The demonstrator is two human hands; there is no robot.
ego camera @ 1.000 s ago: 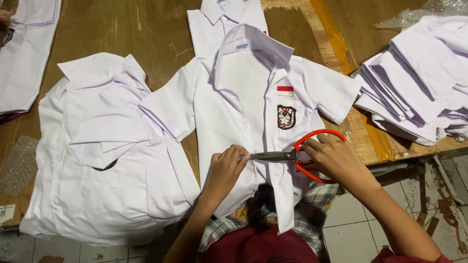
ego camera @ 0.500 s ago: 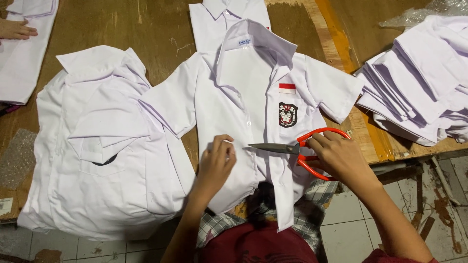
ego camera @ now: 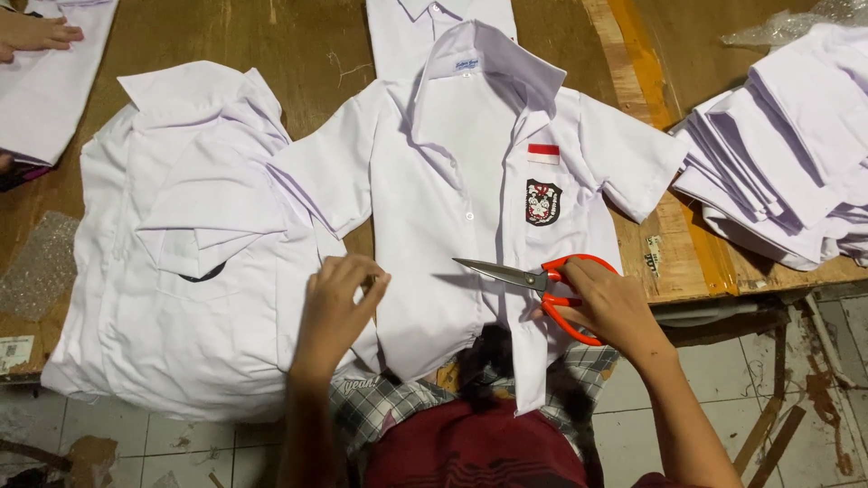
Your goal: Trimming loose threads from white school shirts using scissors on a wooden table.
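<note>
**Scissors held over a spread white shirt, seen from above**

Lower centre of the frame: the right hand [ego camera: 608, 307] is grasping the red-handled scissors [ego camera: 533, 282], fingers through the loops, blades together and pointing toward the left of the frame. The left hand [ego camera: 336, 303] is lying loosely curled, holding nothing, its fingertips touching the hem area of the shirt with the badge [ego camera: 470, 208]. That shirt is lying between the two hands and just above them, its long axis running from lower centre to upper centre, collar at the far end; the scissors' axis is crossing it nearly at right angles. The right hand is the nearer to the button placket. Left of centre, a stack of unfolded shirts [ego camera: 190, 253] is overlapping one sleeve. At the right edge, a pile of folded shirts [ego camera: 787, 154] is resting on the wooden table [ego camera: 298, 45]. Upper left, another person's hand [ego camera: 36, 32] is pressing white cloth. Count: one pair of scissors, one badged shirt, two piles; a further shirt is showing beneath the collar.
</note>
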